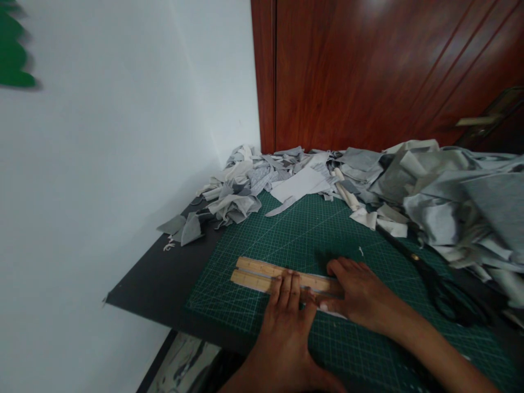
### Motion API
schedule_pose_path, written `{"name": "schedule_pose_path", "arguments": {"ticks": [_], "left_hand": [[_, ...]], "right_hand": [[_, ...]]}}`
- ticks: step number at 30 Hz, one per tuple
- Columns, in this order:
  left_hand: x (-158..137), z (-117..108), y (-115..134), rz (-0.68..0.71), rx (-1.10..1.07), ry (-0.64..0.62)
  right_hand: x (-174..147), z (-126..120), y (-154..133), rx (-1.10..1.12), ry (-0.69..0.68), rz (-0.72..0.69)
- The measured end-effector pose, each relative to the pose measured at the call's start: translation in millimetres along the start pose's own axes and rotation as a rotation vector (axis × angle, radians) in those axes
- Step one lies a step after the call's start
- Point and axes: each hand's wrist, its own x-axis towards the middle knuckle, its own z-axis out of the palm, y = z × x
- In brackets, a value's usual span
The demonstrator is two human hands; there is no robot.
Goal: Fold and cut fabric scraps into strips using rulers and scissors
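Two wooden rulers lie side by side on a green gridded cutting mat, with a narrow gap between them. My left hand presses down on the rulers near their middle, its fingers stretched forward. Around their right end is my right hand, thumb on the near side and bent fingers on the far side. A thin pale edge, perhaps cloth, peeks out below the rulers by my right thumb; most of it is hidden. Black-handled scissors rest to the right of my right hand.
Grey and white cloth scraps are heaped along the back left, with a white piece among them. A larger pile of grey cloth fills the right. Beyond stand a white wall and a reddish wooden door. The black table's edge runs along the left front.
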Motion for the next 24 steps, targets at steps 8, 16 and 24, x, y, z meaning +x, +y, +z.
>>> {"name": "schedule_pose_path", "arguments": {"ticks": [8,16,24], "left_hand": [[0,1,0,0.004,0.008,0.005],[2,1,0,0.01,0.031,-0.001],[17,12,-7,0.022,0.051,0.092]], "right_hand": [[0,1,0,-0.007,0.002,0.002],[-2,-13,1,0.043,-0.03,-0.026],[7,-57,48,0.44,0.034,0.029]]}}
